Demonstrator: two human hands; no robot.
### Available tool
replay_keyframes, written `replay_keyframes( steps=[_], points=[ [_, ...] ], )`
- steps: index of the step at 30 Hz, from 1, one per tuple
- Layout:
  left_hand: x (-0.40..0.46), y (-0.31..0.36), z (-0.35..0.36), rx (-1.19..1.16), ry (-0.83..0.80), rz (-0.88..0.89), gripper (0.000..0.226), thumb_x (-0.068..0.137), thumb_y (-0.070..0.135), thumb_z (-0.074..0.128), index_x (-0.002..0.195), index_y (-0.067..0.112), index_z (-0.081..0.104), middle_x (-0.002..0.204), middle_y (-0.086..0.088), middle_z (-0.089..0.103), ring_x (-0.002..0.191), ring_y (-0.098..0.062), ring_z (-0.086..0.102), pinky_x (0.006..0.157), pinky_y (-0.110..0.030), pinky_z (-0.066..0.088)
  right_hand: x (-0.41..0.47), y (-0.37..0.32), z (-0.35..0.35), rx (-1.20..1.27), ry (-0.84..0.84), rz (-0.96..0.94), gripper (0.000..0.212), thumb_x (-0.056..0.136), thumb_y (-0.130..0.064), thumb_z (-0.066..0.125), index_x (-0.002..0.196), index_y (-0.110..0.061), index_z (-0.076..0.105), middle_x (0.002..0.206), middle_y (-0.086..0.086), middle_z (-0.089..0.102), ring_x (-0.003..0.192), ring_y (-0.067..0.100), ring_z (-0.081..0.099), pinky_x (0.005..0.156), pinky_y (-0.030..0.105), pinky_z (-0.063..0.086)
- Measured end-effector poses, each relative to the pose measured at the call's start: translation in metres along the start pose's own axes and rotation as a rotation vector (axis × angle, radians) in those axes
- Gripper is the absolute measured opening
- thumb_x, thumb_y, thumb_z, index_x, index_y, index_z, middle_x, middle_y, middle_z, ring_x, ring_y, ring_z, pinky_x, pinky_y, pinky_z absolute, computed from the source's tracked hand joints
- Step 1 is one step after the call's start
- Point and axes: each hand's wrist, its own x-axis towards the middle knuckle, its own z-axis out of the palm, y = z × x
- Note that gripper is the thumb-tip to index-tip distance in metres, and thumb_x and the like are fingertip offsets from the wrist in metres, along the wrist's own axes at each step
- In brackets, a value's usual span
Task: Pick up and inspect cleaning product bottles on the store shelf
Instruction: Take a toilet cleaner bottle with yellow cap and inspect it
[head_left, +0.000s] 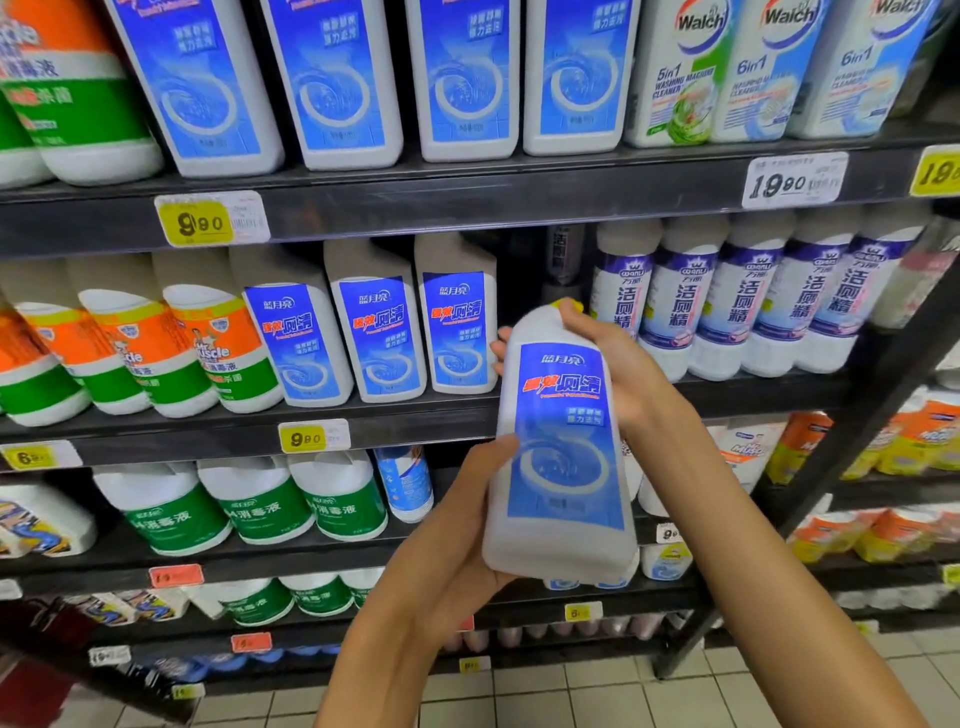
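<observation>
Dark store shelf (467, 200) packed w/ cleaner bottles; white bottle w/ blue label (563, 447) held upright in front of it, off the shelf. L hand (457, 525) cups its base, thumb on label; R hand (618, 364) wraps the neck, fingers curled behind

Top-shelf white bottles (675, 73) read "Walch", "5in1 WASHING MACHINE CLEANER" (neighbours: "6in1"). Orange-green bottle (223, 353): "Mr Muscle". Yellow price tags (200, 222) show "9.90"; a white tag (792, 181), "19.90".
</observation>
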Motion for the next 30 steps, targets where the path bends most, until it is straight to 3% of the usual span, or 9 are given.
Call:
replay_keyframes(
  steps=[2, 4, 7, 14, 18, 23, 25, 27, 30],
  points=[
    [0.002, 0.000, -0.003, 0.106, 0.028, 0.024, 0.028, 0.067, 0.046, 0.068, 0.088, 0.029, 0.078, 0.098, -0.001, 0.075, 0.085, -0.013, 0.072, 0.070, -0.027, 0.058, 0.000, -0.005, 0.000, -0.002, -0.019, -0.081, 0.056, 0.092, -0.044, 0.053, 0.128, -0.002, 0.052, 0.124, 0.019, 0.062, 0.110, 0.031, 0.062, 0.095, 0.045, 0.048],
    [0.004, 0.000, -0.003, 0.175, 0.052, 0.059, 0.017, 0.075, 0.046, 0.070, 0.085, 0.034, 0.078, 0.098, 0.001, 0.075, 0.089, -0.013, 0.072, 0.072, -0.027, 0.059, -0.002, -0.009, 0.001, -0.065, 0.015, -0.192, 0.050, 0.091, -0.043, 0.055, 0.122, -0.004, 0.055, 0.114, 0.017, 0.067, 0.103, 0.030, 0.066, 0.094, 0.045, 0.050],
    [0.008, -0.004, -0.005, 0.243, 0.089, 0.115, 0.030, 0.073, 0.040, 0.072, 0.099, 0.026, 0.075, 0.107, -0.004, 0.073, 0.097, -0.018, 0.070, 0.071, -0.026, 0.057, -0.011, -0.003, 0.005, -0.333, 0.067, -0.336, 0.036, 0.089, -0.040, 0.060, 0.110, -0.010, 0.058, 0.088, 0.008, 0.074, 0.076, 0.020, 0.072, 0.064, 0.032, 0.059],
    [0.019, -0.013, -0.022, 0.323, 0.068, 0.137, 0.049, 0.069, 0.026, 0.077, 0.115, 0.020, 0.062, 0.111, -0.004, 0.072, 0.101, -0.020, 0.069, 0.074, -0.026, 0.056, -0.030, 0.012, -0.001, -0.627, -0.044, -0.618, 0.050, 0.071, -0.037, 0.071, 0.117, -0.024, 0.057, 0.095, -0.002, 0.075, 0.082, 0.015, 0.072, 0.062, 0.021, 0.055],
    [0.031, -0.010, -0.030, 0.548, 0.105, 0.245, 0.061, 0.063, 0.030, 0.081, 0.119, 0.025, 0.057, 0.113, 0.003, 0.070, 0.107, -0.016, 0.066, 0.084, -0.028, 0.055, -0.043, 0.012, -0.010, -0.583, -0.257, -0.767, 0.046, 0.069, -0.012, 0.076, 0.110, -0.027, 0.063, 0.107, -0.009, 0.072, 0.097, 0.012, 0.069, 0.072, 0.021, 0.055],
    [0.041, -0.001, -0.041, 0.770, 0.191, 0.417, 0.061, 0.067, 0.018, 0.083, 0.121, 0.022, 0.056, 0.116, 0.000, 0.067, 0.109, -0.020, 0.063, 0.087, -0.035, 0.055, -0.054, 0.011, -0.018, -0.652, -0.345, -0.847, 0.061, 0.057, 0.008, 0.080, 0.104, -0.030, 0.070, 0.099, -0.014, 0.072, 0.092, 0.004, 0.068, 0.071, 0.018, 0.054],
    [0.042, 0.000, -0.043, 0.821, 0.198, 0.453, 0.061, 0.068, 0.015, 0.083, 0.122, 0.021, 0.055, 0.117, -0.001, 0.066, 0.111, -0.023, 0.061, 0.089, -0.038, 0.054, -0.058, 0.012, -0.022, -0.649, -0.376, -0.832, 0.059, 0.058, 0.000, 0.079, 0.105, -0.034, 0.069, 0.100, -0.015, 0.072, 0.092, 0.003, 0.068, 0.070, 0.018, 0.055],
    [0.041, 0.000, -0.045, 0.837, 0.167, 0.478, 0.061, 0.066, 0.021, 0.084, 0.121, 0.025, 0.057, 0.116, 0.002, 0.066, 0.110, -0.021, 0.061, 0.085, -0.030, 0.054, -0.060, 0.011, -0.024, -0.613, -0.399, -0.805, 0.056, 0.060, -0.003, 0.074, 0.107, -0.034, 0.069, 0.101, -0.016, 0.072, 0.094, 0.004, 0.068, 0.072, 0.018, 0.055],
    [0.037, -0.003, -0.044, 0.785, 0.091, 0.452, 0.058, 0.064, 0.030, 0.083, 0.117, 0.031, 0.060, 0.114, 0.003, 0.067, 0.109, -0.020, 0.062, 0.080, -0.023, 0.053, -0.063, 0.004, -0.020, -0.464, -0.426, -0.678, 0.053, 0.055, -0.023, 0.086, 0.106, -0.020, 0.071, 0.100, -0.007, 0.073, 0.093, 0.009, 0.069, 0.075, 0.021, 0.054]
  ],
)
